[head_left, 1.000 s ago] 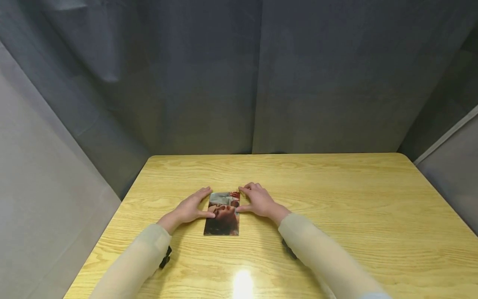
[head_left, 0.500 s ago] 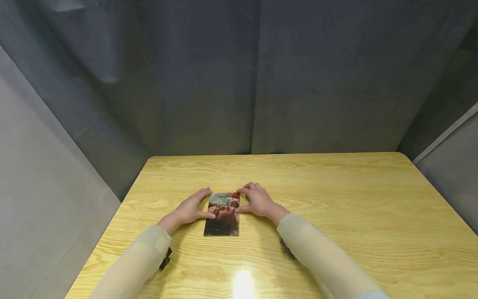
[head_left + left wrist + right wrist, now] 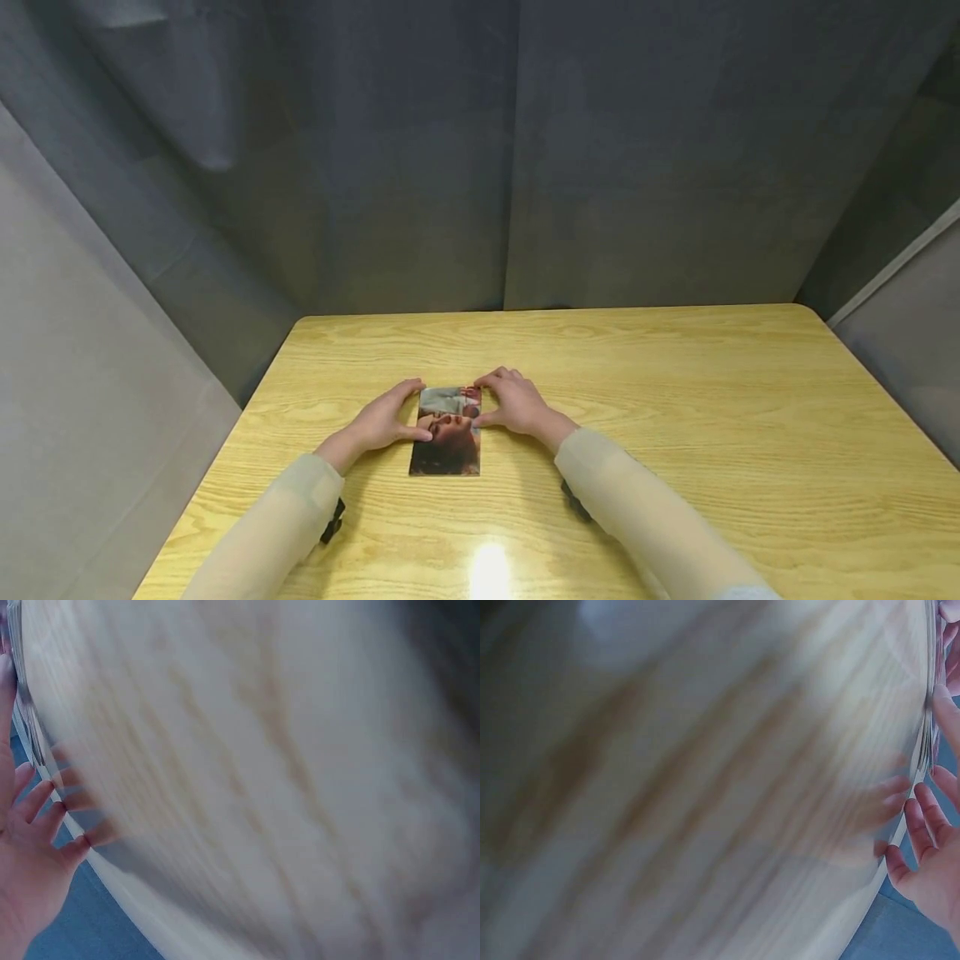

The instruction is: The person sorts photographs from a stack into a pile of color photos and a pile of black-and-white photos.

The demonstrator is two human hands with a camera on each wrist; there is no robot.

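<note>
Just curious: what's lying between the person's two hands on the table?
A printed photo card lies flat between left hand and right hand, seen in the head view.

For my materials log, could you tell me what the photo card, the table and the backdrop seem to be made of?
The card looks like glossy printed paper or thin card: flat, a colour picture on it. The table looks like light wood or wood-grain laminate with a smooth sheen, since a lamp glare shows near the front edge. The backdrop seems matte grey fabric, with folds and seams.

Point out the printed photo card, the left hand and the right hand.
Glossy printed photo card (image 3: 446,437), head view, middle of its face.
Left hand (image 3: 380,419), head view, back of hand.
Right hand (image 3: 516,405), head view, back of hand.
</note>
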